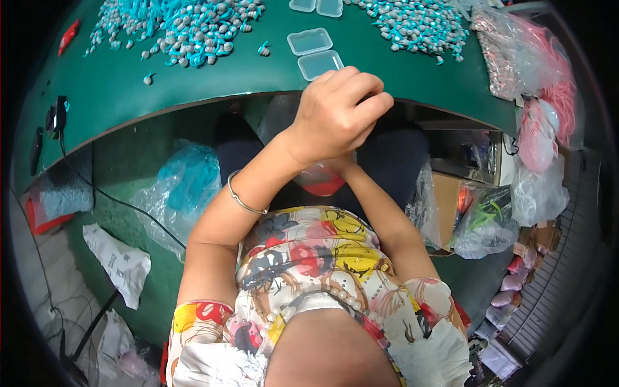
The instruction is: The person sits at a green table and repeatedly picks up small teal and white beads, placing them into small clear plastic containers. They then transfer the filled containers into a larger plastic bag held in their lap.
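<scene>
Bare left hand (343, 111) curled close by clear rectangular plastic tray (316, 64); right hand (344, 161) sat mostly hidden on tray's near side; joined or gripping, couldn't tell. Closeness risked left hand knocking tray askew!

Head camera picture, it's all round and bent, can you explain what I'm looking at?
No robot here: a person wears the camera on their head, looking down, and its wide fisheye lens bends straight edges. On the green table lie a left heap and a right heap of small grey and turquoise pieces, with an open clear box between them. Pink cords sit bagged at the right edge. The wearer's own bare left hand, curled, hides most of the right hand, so I can't tell whether either holds anything.
</scene>
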`<action>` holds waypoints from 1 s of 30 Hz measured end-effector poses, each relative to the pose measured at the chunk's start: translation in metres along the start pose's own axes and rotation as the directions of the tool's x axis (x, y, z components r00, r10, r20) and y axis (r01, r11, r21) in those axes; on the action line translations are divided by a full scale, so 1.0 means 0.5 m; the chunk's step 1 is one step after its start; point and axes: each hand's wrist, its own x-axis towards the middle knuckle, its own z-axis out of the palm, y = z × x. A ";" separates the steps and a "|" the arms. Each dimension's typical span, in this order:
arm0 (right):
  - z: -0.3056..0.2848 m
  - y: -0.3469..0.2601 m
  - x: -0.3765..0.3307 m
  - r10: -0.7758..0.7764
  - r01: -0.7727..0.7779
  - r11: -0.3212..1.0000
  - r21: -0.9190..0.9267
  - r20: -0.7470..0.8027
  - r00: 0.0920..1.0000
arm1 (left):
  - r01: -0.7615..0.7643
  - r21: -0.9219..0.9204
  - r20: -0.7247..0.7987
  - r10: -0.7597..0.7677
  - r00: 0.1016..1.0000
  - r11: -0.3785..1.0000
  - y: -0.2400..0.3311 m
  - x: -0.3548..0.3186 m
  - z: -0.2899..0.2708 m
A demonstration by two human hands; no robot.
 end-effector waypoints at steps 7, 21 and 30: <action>0.052 0.030 -0.036 0.038 -0.036 0.999 0.020 -0.120 0.992 | -0.016 -0.002 0.195 0.016 0.981 1.000 0.024 0.082 0.084; -0.279 0.349 -0.134 0.698 -0.500 0.576 0.647 -0.070 0.713 | -0.218 0.122 0.703 0.071 0.707 0.968 0.053 0.212 0.416; -0.272 0.561 -0.078 0.905 -0.602 0.264 0.754 0.022 0.424 | -0.129 0.271 0.812 -0.155 0.562 0.954 0.067 0.209 0.408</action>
